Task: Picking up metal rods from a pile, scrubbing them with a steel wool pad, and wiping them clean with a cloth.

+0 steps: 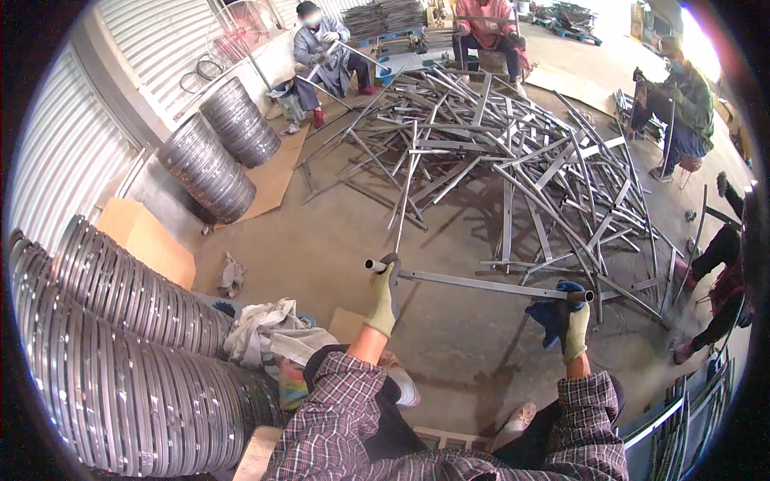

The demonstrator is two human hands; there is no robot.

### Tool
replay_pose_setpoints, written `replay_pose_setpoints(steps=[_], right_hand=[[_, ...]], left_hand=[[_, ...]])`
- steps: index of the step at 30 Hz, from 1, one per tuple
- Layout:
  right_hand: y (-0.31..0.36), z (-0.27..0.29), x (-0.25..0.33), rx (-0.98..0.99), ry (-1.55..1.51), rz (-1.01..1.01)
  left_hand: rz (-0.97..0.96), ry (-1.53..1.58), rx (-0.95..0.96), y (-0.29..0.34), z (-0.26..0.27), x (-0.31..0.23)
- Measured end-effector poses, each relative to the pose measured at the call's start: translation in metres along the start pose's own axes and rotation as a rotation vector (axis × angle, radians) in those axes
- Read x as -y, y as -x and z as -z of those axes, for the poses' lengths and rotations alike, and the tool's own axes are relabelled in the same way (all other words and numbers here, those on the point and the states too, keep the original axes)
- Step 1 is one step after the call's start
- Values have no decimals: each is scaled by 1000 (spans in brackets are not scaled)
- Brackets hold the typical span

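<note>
Between my hands, in front of my knees, is a grey metal frame piece (481,284): a flat crossbar with a round tube at each end. My left hand (385,295), in a pale yellow-green glove with dark fingers, is closed round the left tube, whose hollow end points up. My right hand (573,325), gloved too, grips the right tube with a dark blue cloth (546,322) bunched against it. The lower parts of the tubes are hidden behind my hands. Beyond the frame piece lies a large tangled pile of similar metal pieces (513,172).
Stacks of dark metal rings (152,393) stand at my left, near a cardboard box (148,240) and crumpled grey cloths (277,337). Two more ring stacks (208,172) stand farther back. Seated people (321,60) surround the pile. Metal frames (682,417) lean at the lower right.
</note>
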State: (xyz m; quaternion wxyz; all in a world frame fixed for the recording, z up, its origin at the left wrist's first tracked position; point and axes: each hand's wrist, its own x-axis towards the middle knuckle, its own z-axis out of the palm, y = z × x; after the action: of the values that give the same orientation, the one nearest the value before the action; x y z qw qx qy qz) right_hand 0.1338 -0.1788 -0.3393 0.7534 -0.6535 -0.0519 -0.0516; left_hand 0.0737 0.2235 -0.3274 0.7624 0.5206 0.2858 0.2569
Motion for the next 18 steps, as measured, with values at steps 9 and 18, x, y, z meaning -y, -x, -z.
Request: replay_pose_setpoints(steps=[9,18], right_hand=[[2,8,-6,-21,-15,-74],[4,3,32,-157,97,99]], left_hand=[[15,-101,-30,4,-5,-3],[-88,-217,161,8,-9,-33]])
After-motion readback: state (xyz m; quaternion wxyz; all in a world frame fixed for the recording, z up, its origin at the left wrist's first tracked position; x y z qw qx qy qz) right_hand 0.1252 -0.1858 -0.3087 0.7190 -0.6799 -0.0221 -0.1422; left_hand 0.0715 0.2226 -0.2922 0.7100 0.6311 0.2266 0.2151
